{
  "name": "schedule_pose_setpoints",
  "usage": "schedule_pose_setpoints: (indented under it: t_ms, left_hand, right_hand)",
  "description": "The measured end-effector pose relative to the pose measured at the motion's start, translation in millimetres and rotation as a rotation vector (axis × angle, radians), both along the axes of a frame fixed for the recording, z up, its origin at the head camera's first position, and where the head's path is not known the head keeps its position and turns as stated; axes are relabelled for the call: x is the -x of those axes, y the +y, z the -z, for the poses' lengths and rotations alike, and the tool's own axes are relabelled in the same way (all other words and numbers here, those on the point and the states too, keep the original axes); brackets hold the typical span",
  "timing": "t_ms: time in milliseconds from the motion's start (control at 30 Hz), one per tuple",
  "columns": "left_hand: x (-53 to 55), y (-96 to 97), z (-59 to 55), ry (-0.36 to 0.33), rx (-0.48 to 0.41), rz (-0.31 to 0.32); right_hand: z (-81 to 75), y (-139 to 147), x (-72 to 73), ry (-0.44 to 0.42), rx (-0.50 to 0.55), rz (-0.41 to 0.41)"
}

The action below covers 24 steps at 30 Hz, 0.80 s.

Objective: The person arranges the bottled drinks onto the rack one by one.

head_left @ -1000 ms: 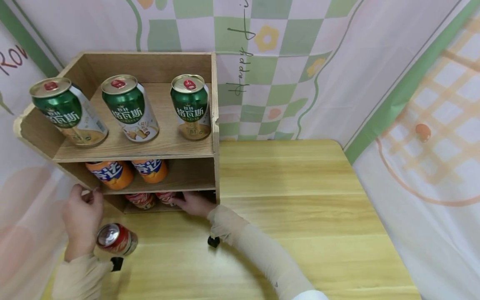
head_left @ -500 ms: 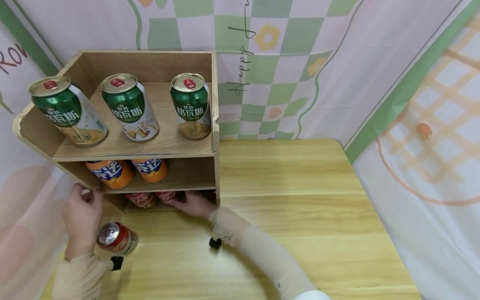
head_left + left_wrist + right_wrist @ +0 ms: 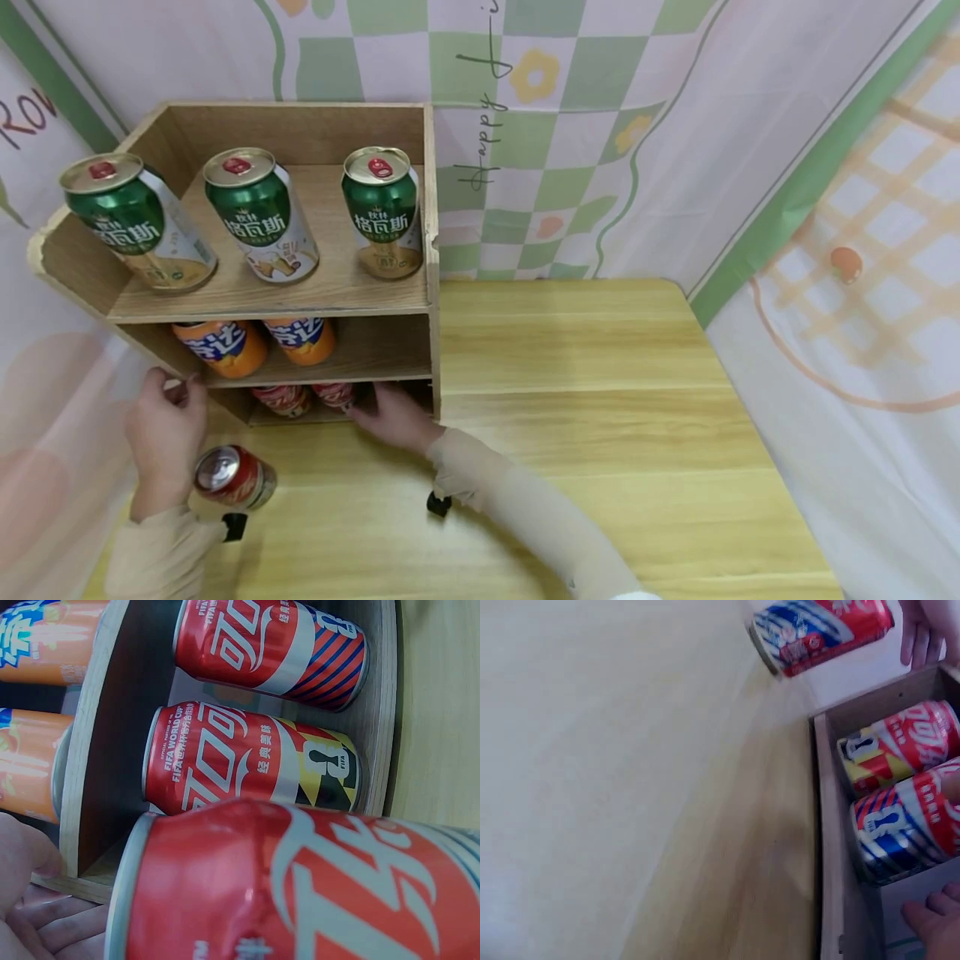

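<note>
A three-level wooden shelf stands on the table. At its lower left side my left hand grips the side panel, thumb at the front edge and fingers behind it. My right hand reaches into the bottom level, beside a red cola can with blue stripes. In the right wrist view the thumb overlaps this can, while the other fingers are spread apart from it. Left of it stands another red cola can with a yellow and black pattern. A third cola can stands on the table beside my left hand.
Two orange soda cans stand in the middle level. On the top level are three green-and-white cans. The wooden table extends right of the shelf, and printed cloth hangs behind it.
My right hand has drawn slightly right and toward me, away from the striped cola can, so more of that can shows. The left hand stays on the shelf's side.
</note>
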State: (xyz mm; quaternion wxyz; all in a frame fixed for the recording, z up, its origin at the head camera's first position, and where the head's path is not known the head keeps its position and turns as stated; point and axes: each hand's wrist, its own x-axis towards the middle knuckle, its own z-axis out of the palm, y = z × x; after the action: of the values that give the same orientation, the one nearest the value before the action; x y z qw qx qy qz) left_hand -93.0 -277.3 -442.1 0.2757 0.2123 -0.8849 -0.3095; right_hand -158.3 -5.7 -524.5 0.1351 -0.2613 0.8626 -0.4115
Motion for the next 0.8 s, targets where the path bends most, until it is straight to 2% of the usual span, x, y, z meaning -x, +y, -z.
schedule_pose_setpoints:
  t_ms: [100,200,300,400,467,567,700,800]
  left_hand:
    - [-0.6,-1.3,-0.8,-0.013,-0.017,0.001]
    - [0.8,-2.9,-1.0,-0.017,-0.027,0.007]
    - [2.3,-4.0,-0.5,-0.014,-0.028,0.017]
    - [1.5,-4.3,0.2,-0.013,-0.04,0.027]
    - [1.1,-4.6,0.6,-0.013,-0.043,0.026]
    - [0.4,-4.5,1.8,-0.023,-0.041,0.013]
    - [0.6,-3.6,3.8,-0.021,-0.032,0.012]
    - [0.9,-3.0,3.1,-0.007,-0.043,0.017]
  right_hand:
    - [-6.9,7,-5.0,-0.021,-0.043,0.014]
    - [-16.0,15,-6.5,-0.036,-0.02,-0.003]
    - [-21.2,24,-7.9,0.016,-0.015,-0.041]
    - [-21.9,32,-12.3,0.104,-0.055,-0.076]
    - [-22.0,38,-17.1,0.119,-0.063,-0.098]
    - [-20.9,50,-24.2,0.149,0.024,-0.125]
    - [-18.2,75,-33.3,0.188,0.21,-0.166]
    - [-15.1,96,-36.6,0.15,0.335,-0.169]
